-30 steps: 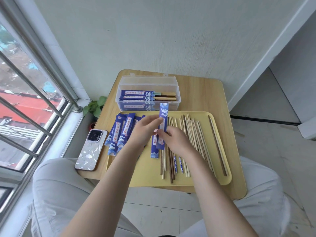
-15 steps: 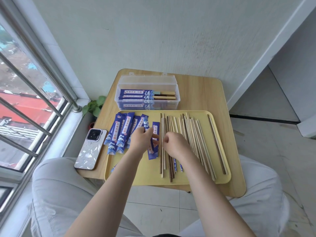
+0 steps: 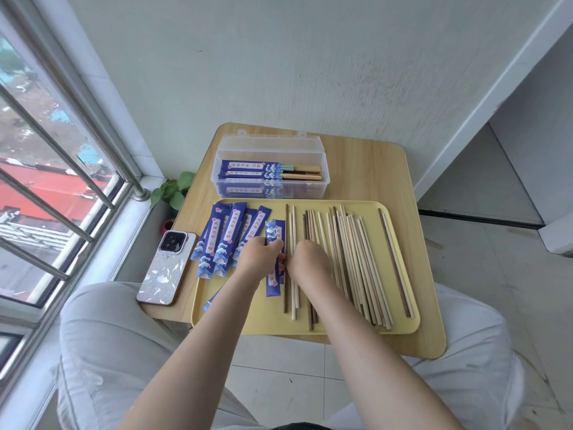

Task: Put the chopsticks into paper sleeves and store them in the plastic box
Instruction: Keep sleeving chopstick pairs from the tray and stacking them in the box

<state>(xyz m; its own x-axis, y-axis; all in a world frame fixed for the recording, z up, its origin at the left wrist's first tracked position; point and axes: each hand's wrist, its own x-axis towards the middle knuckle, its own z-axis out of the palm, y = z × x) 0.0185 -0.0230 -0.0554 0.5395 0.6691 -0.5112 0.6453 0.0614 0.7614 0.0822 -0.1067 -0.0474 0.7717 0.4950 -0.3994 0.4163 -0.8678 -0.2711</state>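
Though both hands meet at mid-frame, the left hand (image 3: pixel 259 259) pinches a flimsy, creasable paper sleeve (image 3: pixel 274 259); the right hand's (image 3: pixel 305 259) grip I cannot tell, over stiff, light chopsticks (image 3: pixel 350 259), best held mid-shaft; plastic box (image 3: pixel 269 164) above

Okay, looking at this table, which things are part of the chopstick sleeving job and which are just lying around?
Part of the job:
loose chopsticks
blue paper sleeves
clear plastic box
yellow tray

Just lying about:
phone
small potted plant
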